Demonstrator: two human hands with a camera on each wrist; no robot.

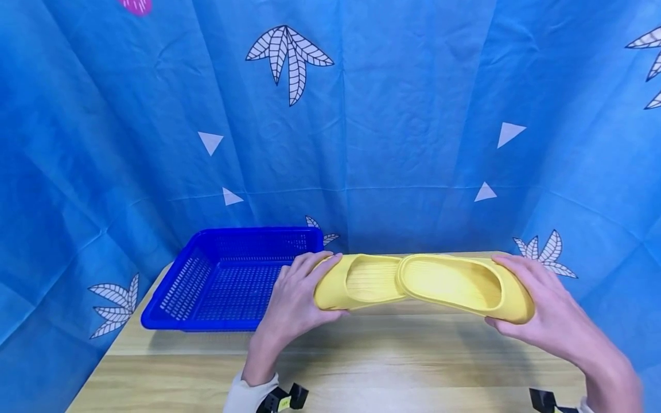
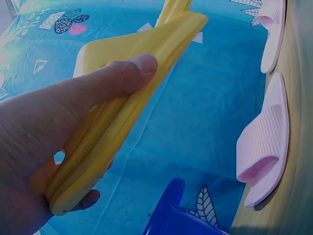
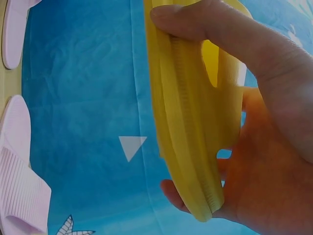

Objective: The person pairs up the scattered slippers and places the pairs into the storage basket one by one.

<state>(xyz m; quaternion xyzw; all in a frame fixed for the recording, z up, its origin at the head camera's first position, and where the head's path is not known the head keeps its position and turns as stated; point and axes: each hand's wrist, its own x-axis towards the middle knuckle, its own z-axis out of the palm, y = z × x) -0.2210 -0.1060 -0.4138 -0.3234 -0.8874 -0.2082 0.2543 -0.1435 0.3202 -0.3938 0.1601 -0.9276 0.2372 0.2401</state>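
Two yellow slippers are held up above the table, their heel ends overlapping in the middle of the head view. My left hand [image 1: 295, 298] grips the left slipper [image 1: 333, 287] round its toe end, the thumb pressed along the sole's edge in the left wrist view. At the other side, my right hand [image 1: 549, 307] holds the right slipper [image 1: 449, 282] by its toe end, thumb on the near side and fingers behind. The right slipper's heel lies over the left one's. Both foot openings face the head camera.
A blue plastic basket [image 1: 263, 232] with mesh walls stands on the wooden table [image 1: 382, 367], left of the slippers. Pink slippers [image 2: 266, 139] lie on the table in both wrist views, hidden in the head view. A blue patterned curtain [image 1: 403, 115] hangs behind.
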